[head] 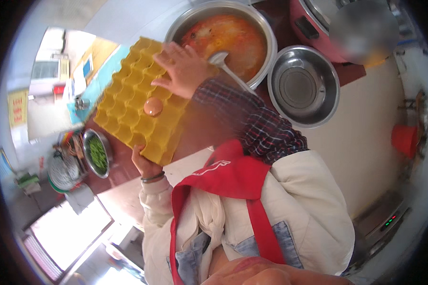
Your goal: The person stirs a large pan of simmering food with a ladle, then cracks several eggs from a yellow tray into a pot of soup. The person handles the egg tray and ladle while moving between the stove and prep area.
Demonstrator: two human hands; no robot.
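Observation:
A yellow moulded egg tray (128, 96) is tilted up in front of me, with one brown egg (153, 107) resting in a cup. My left hand (144, 162) grips the tray by its lower corner. Over the upper right part of the tray lies my right hand (182, 69), fingers spread and nothing held; whether it touches the cardboard, I cannot tell. Just beyond it stands a large metal pot (272, 39) of reddish-orange soup (232, 39). A ladle (235, 76) leans in the pot, its handle over the near rim and partly hidden by my right sleeve.
A stainless steel bowl (299, 85) sits right of the pot, below a pink cooker (308, 28). At the left of the dark red table (123, 171) are a metal bowl (108, 153) of chopped greens (98, 153) and a colander (62, 172). A serving window (92, 89) opens behind.

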